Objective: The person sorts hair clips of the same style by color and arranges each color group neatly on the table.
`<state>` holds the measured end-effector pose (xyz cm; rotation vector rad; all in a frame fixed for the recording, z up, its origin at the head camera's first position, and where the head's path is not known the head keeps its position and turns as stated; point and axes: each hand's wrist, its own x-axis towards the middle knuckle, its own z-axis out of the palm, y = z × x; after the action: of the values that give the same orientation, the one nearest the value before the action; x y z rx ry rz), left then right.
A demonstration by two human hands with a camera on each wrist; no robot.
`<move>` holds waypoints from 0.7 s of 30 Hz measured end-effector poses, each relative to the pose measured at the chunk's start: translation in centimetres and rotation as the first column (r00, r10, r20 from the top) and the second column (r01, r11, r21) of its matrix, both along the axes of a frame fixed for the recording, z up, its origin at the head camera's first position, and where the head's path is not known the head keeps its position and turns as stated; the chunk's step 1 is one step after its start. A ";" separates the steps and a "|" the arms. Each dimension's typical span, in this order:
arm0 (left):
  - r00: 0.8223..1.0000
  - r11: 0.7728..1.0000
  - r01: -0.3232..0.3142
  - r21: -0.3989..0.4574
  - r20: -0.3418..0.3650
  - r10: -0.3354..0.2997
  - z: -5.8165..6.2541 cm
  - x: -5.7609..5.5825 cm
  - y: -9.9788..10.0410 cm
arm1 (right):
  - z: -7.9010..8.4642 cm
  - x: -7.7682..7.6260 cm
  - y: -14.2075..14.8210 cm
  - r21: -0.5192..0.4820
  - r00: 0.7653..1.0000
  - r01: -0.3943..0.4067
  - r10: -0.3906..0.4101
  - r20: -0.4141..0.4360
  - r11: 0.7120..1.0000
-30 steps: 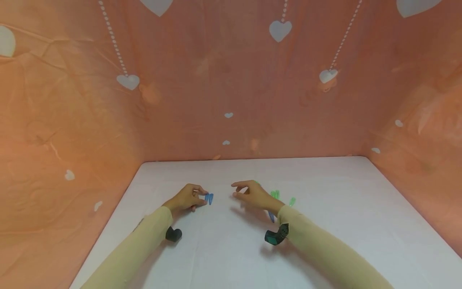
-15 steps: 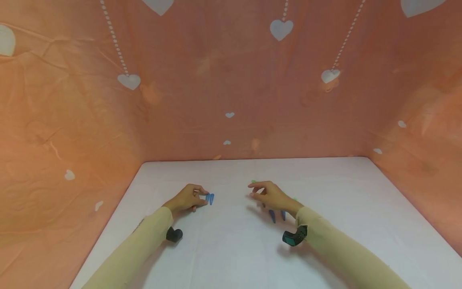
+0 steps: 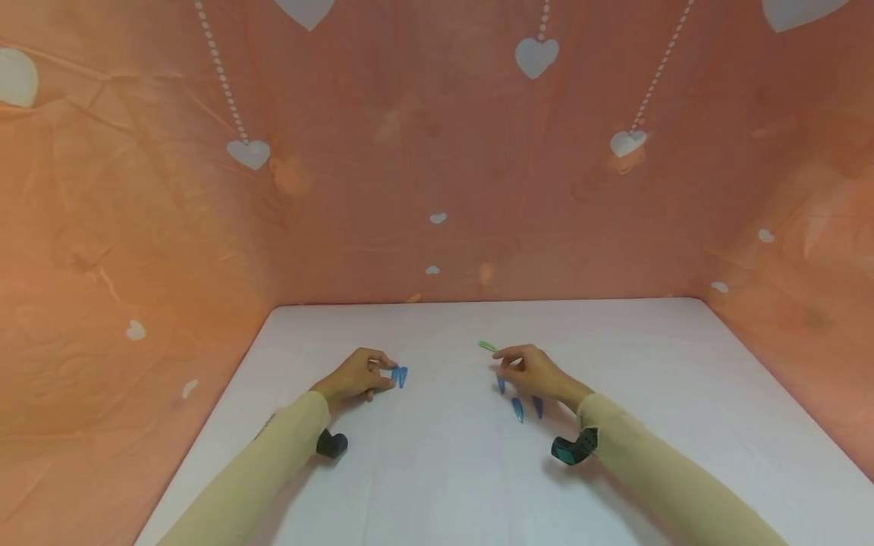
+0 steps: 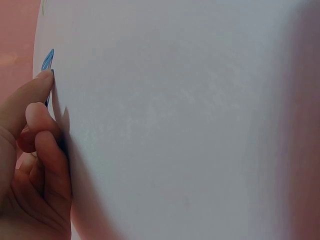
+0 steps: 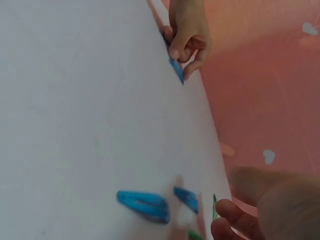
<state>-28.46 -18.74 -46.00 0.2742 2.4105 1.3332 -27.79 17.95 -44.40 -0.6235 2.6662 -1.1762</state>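
My left hand (image 3: 353, 374) rests low over the table, thumb and forefinger pinching a blue snap hair clip (image 3: 395, 374). A second blue hair clip (image 3: 403, 378) lies right beside it; the left wrist view shows a blue clip (image 4: 47, 60) beyond the thumb tip. My right hand (image 3: 538, 373) hovers with bent, parted fingers, nothing seen between them. Close below its fingertips lies a blue hair clip (image 3: 501, 385), and just past them a green hair clip (image 3: 487, 346). Two more blue clips, one left (image 3: 517, 410) and one right (image 3: 538, 407), lie under the wrist.
The white tabletop (image 3: 437, 470) ends at an orange cloth backdrop (image 3: 355, 227) with pale hearts, which also rises at both sides. Dark devices are strapped to the left wrist (image 3: 332, 444) and the right wrist (image 3: 575, 447).
My right hand has moved right, away from the left hand, uncovering blue clips and a green one. The green clips seen earlier at its right are now hidden. My left hand stays in place.
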 end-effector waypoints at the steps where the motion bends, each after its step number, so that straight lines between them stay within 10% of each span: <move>1: 1.000 1.000 -0.004 0.003 0.006 0.004 0.0 0.0 0.0 | -0.1 0.0 0.1 0.008 1.000 0.004 -0.004 -0.001 1.000; 21: 0.999 0.999 -0.039 -0.034 0.003 0.039 0.1 0.1 0.3 | -0.3 0.5 -0.7 0.174 0.999 0.038 -0.032 -0.033 0.984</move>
<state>-28.40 -18.42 -45.94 0.2162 2.4453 1.3067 -27.29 17.28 -44.66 -0.5716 2.7767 -0.9345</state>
